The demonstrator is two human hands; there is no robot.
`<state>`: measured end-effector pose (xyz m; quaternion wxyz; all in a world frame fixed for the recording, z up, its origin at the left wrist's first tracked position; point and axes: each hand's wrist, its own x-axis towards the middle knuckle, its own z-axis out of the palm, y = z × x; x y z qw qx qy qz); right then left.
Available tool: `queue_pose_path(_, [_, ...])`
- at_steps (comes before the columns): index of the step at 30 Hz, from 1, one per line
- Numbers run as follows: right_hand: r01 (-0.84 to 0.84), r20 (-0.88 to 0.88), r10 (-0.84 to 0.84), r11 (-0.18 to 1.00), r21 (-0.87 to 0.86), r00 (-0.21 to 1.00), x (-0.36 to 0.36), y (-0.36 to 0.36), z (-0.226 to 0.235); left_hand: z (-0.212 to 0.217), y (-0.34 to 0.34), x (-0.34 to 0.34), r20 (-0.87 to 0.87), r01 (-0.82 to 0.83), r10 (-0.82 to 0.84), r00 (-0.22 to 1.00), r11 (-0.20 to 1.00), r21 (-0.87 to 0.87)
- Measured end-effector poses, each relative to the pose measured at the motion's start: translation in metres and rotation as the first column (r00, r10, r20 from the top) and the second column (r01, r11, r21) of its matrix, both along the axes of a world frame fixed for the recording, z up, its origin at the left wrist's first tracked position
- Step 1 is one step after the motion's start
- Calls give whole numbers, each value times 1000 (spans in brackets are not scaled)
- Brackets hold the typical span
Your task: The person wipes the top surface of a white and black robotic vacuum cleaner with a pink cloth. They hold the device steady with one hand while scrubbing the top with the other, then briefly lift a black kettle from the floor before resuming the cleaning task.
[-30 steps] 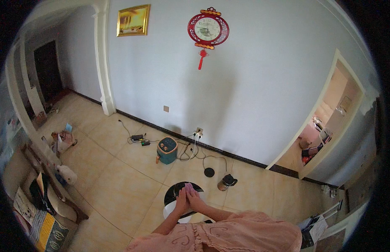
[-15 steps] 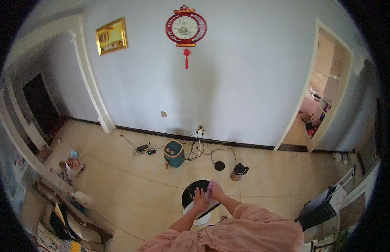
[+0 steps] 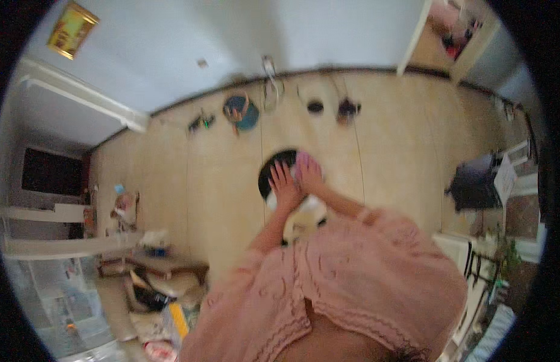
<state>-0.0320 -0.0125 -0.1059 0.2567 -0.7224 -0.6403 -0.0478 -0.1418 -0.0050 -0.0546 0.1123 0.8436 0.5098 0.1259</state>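
A round thing with a glossy black top [image 3: 271,168] and a white lower part stands in front of me; its kind is unclear. My left hand [image 3: 285,189] lies on that black top, fingers spread, holding nothing. Beside it, my right hand [image 3: 312,177] presses a pink cloth [image 3: 302,160] against the right part of the top. The cloth is partly hidden under the fingers, and blur softens both hands. Pink sleeves cover my upper arms.
Beyond, near the wall, are a dark green appliance [image 3: 241,113], a black round base [image 3: 315,107], a kettle [image 3: 347,111] and cables with adapters [image 3: 201,122]. A dark case [image 3: 473,184] stands right. A wooden-framed seat [image 3: 171,265] with things on it is at left.
The view has tipped downward, so the wall clock is out of sight and more of my clothing shows. Both hands stay at the black top, and the right hand looks flatter on the cloth.
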Motion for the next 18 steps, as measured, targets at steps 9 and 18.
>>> queue_pose_path(9, [-144, -418, 4, 942, -304, 908, 47, 7, -29, 25, -5, 7, -116, -34, 20, 993, 992, -120])
queue_pose_path(18, [-449, -724, -81, 735, -508, 685, 92, -13, 72, 28, -1, 10, -101, -54, 39, 994, 987, -153])
